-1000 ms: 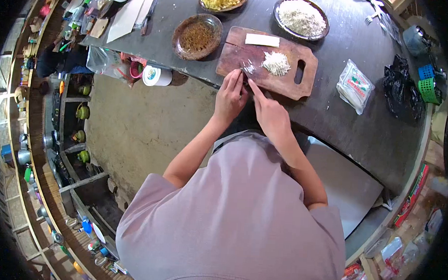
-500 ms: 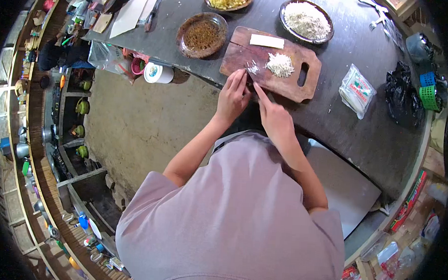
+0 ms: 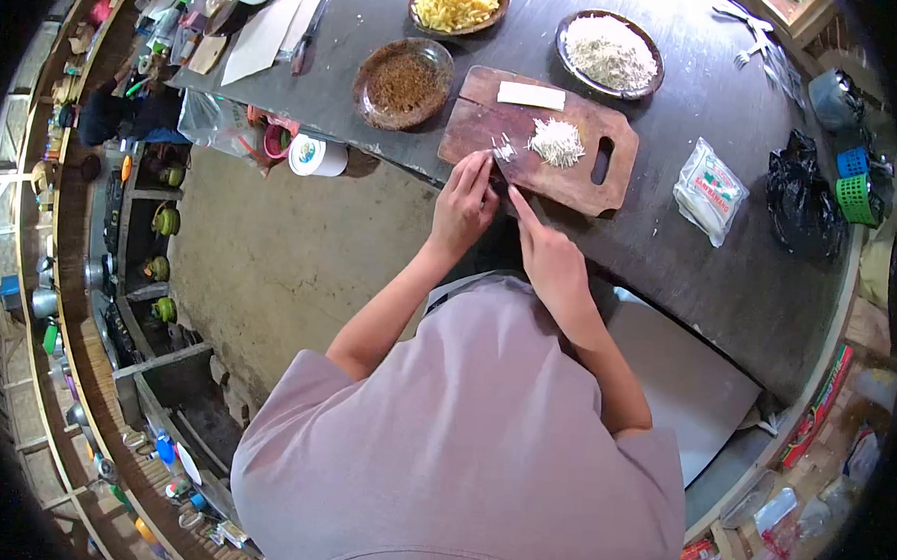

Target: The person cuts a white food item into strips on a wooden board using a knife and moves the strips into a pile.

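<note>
A wooden cutting board (image 3: 562, 191) lies at the table's front edge, its slot handle to the right. On it are a pale rectangular slab (image 3: 531, 95), a heap of thin white strips (image 3: 557, 143) and a few loose strips (image 3: 503, 146). My left hand (image 3: 466, 199) has its fingers pressed together at the board's near left edge, beside the loose strips; what lies under the fingertips is hidden. Close on its right, my right hand (image 3: 550, 254) grips a knife with the forefinger stretched along it. Most of the knife is hidden; its dark blade points at the loose strips.
Behind the board stand a brown plate of dark seasoning (image 3: 405, 84), a plate of yellow shreds (image 3: 459, 4) and a plate of white flour-like powder (image 3: 610, 55). To the right lie a white plastic packet (image 3: 711, 191), a black bag (image 3: 805, 195) and forks (image 3: 754, 43).
The view has shifted slightly. Both hands stay at the board's near left edge, with the right hand a little lower in the picture.
</note>
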`<state>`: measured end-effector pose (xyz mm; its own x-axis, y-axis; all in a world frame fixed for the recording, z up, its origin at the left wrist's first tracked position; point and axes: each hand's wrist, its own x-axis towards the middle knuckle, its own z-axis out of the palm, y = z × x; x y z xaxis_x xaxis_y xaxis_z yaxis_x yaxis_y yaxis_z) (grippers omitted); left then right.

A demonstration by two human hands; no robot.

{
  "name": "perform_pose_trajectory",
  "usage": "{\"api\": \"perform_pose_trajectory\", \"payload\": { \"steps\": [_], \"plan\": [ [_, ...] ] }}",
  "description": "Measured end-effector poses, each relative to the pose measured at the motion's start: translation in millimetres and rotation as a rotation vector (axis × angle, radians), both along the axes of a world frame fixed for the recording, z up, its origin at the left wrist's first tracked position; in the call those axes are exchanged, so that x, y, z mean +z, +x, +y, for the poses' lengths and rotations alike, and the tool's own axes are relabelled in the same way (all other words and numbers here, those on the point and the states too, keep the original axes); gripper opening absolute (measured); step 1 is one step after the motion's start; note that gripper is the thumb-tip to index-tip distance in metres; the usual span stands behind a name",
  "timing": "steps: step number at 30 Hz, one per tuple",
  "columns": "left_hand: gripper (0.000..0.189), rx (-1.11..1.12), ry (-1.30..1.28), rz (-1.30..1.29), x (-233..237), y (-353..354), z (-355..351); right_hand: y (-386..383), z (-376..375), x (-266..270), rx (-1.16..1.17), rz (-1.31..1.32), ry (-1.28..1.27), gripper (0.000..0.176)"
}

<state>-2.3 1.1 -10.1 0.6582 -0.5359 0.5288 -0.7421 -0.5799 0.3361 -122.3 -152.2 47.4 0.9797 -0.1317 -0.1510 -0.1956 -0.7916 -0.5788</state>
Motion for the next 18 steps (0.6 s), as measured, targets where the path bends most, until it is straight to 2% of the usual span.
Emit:
{"api": "perform_pose_trajectory", "payload": {
  "steps": [4,10,14,16,18],
  "plan": [
    [0.047,-0.014,-0.015,-0.004,0,0,0,-15,0,-2,-0.042,-0.105,0.102,0.054],
    [0.048,-0.012,0.037,0.025,1,-1,5,41,11,-3,-0.025,-0.059,0.009,0.055],
    [0.049,-0.019,0.029,-0.017,-1,1,2,7,3,-2,-0.005,-0.038,0.010,0.055],
    [0.050,-0.009,0.028,-0.032,3,0,2,-10,0,-7,-0.007,-0.127,0.062,0.056],
    [0.051,0.012,0.036,-0.036,8,-4,0,-16,-1,-1,-0.008,-0.054,0.043,0.055]
  ]
}}
